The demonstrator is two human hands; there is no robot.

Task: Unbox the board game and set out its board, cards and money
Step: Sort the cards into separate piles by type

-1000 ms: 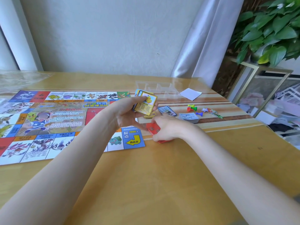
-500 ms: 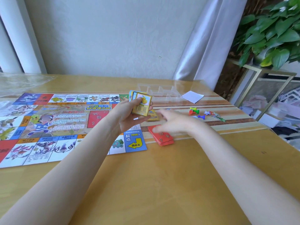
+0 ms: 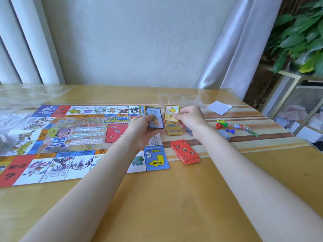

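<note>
The colourful game board [image 3: 73, 137] lies unfolded on the left half of the wooden table. My left hand [image 3: 146, 127] holds a small stack of cards [image 3: 154, 117] upright, a blue-framed card on top. My right hand [image 3: 189, 117] pinches a single yellow card [image 3: 172, 113] just right of that stack. Below it a few yellow cards [image 3: 173, 129] lie on the table. A red card pile [image 3: 185, 151] with question marks sits by the board's near right corner. A grey wad of money [image 3: 224, 133] lies right of my right forearm.
Coloured pawns [image 3: 222, 124] and small bright pieces [image 3: 246, 129] lie at the right on a striped mat. A clear plastic tray [image 3: 180, 99] and a white paper [image 3: 220, 107] sit behind. Crinkled plastic wrap [image 3: 26, 95] lies far left. A shelf with a plant [image 3: 300, 32] stands beyond the table's right edge.
My right hand left the red pile, rose to the stack and took the yellow card off it. A blue-framed card now tops the stack in my left hand.
</note>
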